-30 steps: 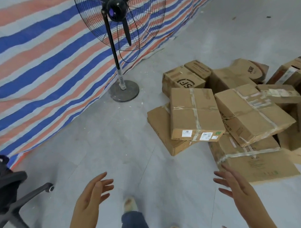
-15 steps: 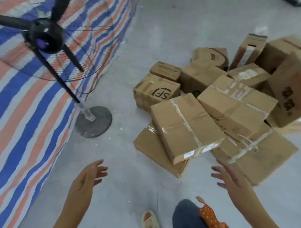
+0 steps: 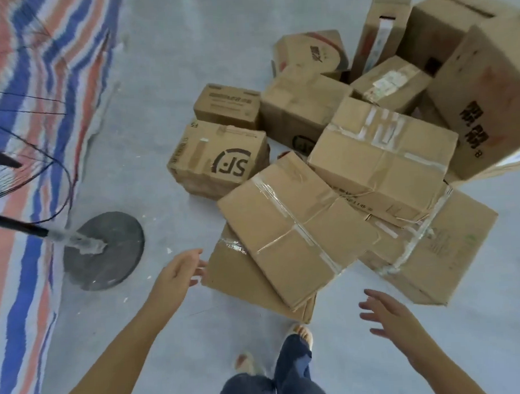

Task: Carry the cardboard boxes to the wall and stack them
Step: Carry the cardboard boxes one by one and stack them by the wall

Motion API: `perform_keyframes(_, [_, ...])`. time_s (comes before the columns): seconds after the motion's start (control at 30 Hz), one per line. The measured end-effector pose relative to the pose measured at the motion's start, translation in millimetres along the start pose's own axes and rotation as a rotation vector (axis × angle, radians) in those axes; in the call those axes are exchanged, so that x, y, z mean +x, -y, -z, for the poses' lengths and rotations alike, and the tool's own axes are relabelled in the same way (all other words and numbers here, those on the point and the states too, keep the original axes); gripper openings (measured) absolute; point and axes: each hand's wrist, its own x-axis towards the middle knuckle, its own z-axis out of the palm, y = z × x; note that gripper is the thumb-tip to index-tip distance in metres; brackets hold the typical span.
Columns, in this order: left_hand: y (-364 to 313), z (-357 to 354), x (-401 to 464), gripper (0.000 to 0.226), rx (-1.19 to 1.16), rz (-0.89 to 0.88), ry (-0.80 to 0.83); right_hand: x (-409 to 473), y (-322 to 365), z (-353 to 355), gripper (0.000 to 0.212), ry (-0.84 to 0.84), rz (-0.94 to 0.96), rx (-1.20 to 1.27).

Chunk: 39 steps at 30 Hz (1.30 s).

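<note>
A heap of several brown cardboard boxes lies on the grey floor. Nearest me, a taped box (image 3: 295, 234) rests tilted on a flatter box (image 3: 241, 280). Behind it lie another taped box (image 3: 381, 160) and a box printed SF (image 3: 219, 160). My left hand (image 3: 177, 273) reaches forward with fingers spread, just left of the flatter box's corner, holding nothing. My right hand (image 3: 389, 316) hovers with fingers spread to the right of the tilted box, below a large flat box (image 3: 431, 255), also holding nothing.
A standing fan's round base (image 3: 107, 249) and pole sit on the floor to the left, its cage at the left edge. A blue, white and orange striped tarpaulin (image 3: 18, 146) covers the wall on the left. My feet (image 3: 302, 334) stand just before the heap.
I have stepped closer to the heap, and the boxes fill more of the view. Both hands have reached forward toward the nearest boxes; the left one is now beside the flatter box's corner.
</note>
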Motion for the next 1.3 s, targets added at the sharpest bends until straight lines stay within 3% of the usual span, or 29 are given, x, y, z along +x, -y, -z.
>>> perform_keyframes(0.2, [41.2, -34.7, 190.5, 0.015, 0.258, 0.056, 0.129, 124.1, -9.7, -56.1, 0.041, -0.07, -0.232, 0.234])
perform_keyframes(0.33, [89.3, -66.0, 304.9, 0.042, 0.645, 0.067, 0.222, 189.3, -53.0, -101.1, 0.055, -0.214, -0.357, 0.349])
perform_keyframes(0.43, [110.1, -85.8, 368.0, 0.051, 0.808, -0.008, 0.29, 222.1, -75.4, -136.0, 0.056, -0.263, -0.45, 0.482])
perform_keyframes(0.53, [124.6, -102.1, 412.7, 0.054, 1.012, -0.081, 0.356, 242.8, -88.0, -160.2, 0.041, -0.348, -0.465, 0.447])
perform_keyframes(0.63, [127.6, -113.2, 433.6, 0.073, 1.067, -0.032, 0.286, 250.3, -93.6, -166.3, 0.034, -0.446, -0.473, 0.399])
perform_keyframes(0.73, [114.5, -111.7, 439.6, 0.069, 0.977, 0.047, 0.175, 247.2, -92.2, -159.8, 0.034, -0.489, -0.487, 0.409])
perform_keyframes(0.83, [105.0, -95.6, 429.5, 0.057, 0.909, 0.113, 0.226, 236.3, -86.4, -139.1, 0.041, -0.589, -0.475, 0.359])
perform_keyframes(0.9, [107.2, -79.5, 404.3, 0.049, 0.849, 0.069, 0.226, 221.9, -74.8, -117.0, 0.03, -0.673, -0.433, 0.293])
perform_keyframes(1.0, [106.9, -54.5, 347.2, 0.049, 0.779, -0.036, 0.066, 196.5, -47.4, -77.8, 0.029, -0.744, -0.326, 0.152])
perform_keyframes(1.3, [71.4, 48.5, 205.2, 0.044, 0.554, 0.097, -0.199, 130.1, 64.4, -38.9, 0.029, -0.603, -0.076, -0.148])
